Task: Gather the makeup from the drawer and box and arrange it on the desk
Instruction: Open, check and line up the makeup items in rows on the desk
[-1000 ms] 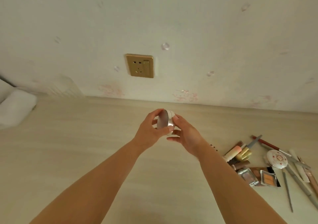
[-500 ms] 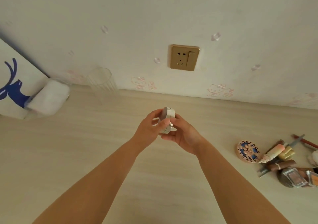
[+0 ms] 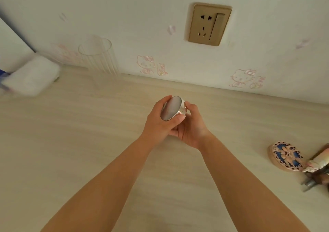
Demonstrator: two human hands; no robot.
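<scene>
A round silver compact (image 3: 172,108) is held above the middle of the pale wooden desk (image 3: 89,142), tilted so its flat grey face shows. My left hand (image 3: 160,123) grips it from the left, thumb on the lower rim. My right hand (image 3: 191,124) holds it from the right and underneath. A round compact with a blue flower pattern (image 3: 284,156) lies on the desk at the right. Beside it, at the frame's edge, lies a small heap of makeup tubes (image 3: 318,167), partly cut off.
A clear ribbed glass cup (image 3: 98,57) stands at the back left against the wall. A white rolled cloth (image 3: 32,74) lies at the far left beside a white box edge (image 3: 10,50). A gold wall socket (image 3: 209,24) sits above the desk.
The view has swung left, so the makeup heap slid to the right edge and the cup and cloth came in. The compact has tilted, turning its flat face toward me.
</scene>
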